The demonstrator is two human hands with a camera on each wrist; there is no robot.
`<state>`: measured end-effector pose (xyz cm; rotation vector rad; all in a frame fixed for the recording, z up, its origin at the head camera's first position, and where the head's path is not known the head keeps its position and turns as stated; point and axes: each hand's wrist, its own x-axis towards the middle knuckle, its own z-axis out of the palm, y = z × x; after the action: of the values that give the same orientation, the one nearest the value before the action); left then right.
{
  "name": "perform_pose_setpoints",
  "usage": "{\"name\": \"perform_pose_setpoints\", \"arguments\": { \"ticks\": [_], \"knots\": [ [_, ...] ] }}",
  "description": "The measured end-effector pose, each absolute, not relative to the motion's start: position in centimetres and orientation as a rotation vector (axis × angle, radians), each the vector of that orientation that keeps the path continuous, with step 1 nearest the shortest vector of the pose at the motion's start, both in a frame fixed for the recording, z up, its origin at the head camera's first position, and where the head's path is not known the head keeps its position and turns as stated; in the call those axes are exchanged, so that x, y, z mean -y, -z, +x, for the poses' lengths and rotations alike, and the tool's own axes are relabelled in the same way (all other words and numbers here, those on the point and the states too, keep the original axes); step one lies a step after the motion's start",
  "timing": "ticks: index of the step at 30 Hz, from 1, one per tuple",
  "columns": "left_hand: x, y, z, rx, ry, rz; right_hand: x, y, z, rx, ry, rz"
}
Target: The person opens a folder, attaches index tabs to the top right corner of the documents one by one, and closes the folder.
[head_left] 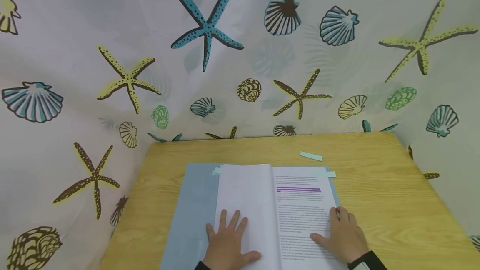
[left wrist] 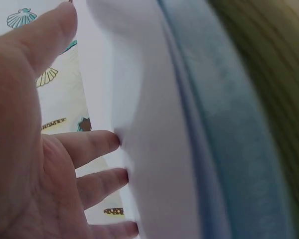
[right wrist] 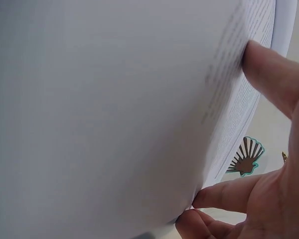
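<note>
An open booklet of printed paper lies on a grey-blue folder (head_left: 195, 203) on the table. Its left page (head_left: 247, 191) is blank; the right page (head_left: 300, 220) carries text with purple highlighted lines (head_left: 298, 189) near the top. My left hand (head_left: 228, 247) rests on the left page with fingers spread, fingertips pressing the paper in the left wrist view. At the right page's outer edge, my right hand (head_left: 346, 234) pinches the paper (right wrist: 114, 124) between fingertips, which the right wrist view shows close up. Its thumb (right wrist: 271, 69) touches the printed side.
A pale blue-green strip (head_left: 311, 156) lies on the wooden table (head_left: 393, 203) beyond the booklet. Similar sticky tabs stick out at the right page's upper edge (head_left: 330, 174) and the left page's upper corner (head_left: 216, 171). A shell-and-starfish patterned cloth (head_left: 240, 53) hangs around the table.
</note>
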<state>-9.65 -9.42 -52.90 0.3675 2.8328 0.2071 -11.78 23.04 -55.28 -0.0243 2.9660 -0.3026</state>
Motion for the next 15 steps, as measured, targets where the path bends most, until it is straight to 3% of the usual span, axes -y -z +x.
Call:
{"name": "perform_pose_setpoints", "arguments": {
  "ticks": [15],
  "knots": [
    [11.0, 53.9, -9.2, -2.931, -0.414, 0.304, -22.9, 55.5, -11.9, -2.971, 0.298, -0.038]
  ]
}}
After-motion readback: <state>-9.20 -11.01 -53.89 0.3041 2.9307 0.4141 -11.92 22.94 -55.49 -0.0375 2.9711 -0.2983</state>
